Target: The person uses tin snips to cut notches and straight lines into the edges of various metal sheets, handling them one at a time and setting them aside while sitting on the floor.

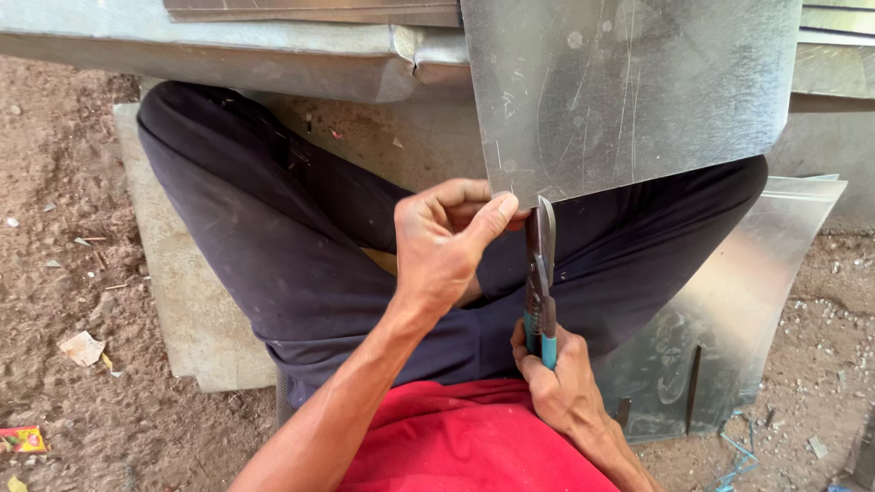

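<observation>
Left hand (447, 246) pinches scratched grey metal sheet (629, 91) corner, right hand (561, 383) at 5 o'clock grips teal-handled snips (540, 273) (blades at edge).

Left hand (448, 244) pinches lower edge of galvanized metal sheet (629, 91), thumb on top. Right hand (563, 383) grips teal-handled tin snips (540, 273), blades upright, tips at sheet edge just beside thumb. Person seated on flat slab (182, 301); second sheet (738, 301) lies at right.

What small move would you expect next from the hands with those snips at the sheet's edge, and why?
Probably squeezing the snips shut: their blades sit at the lower edge of the metal sheet, the right hand grips the teal handles, and the left hand pinches the sheet's corner beside them.
</observation>
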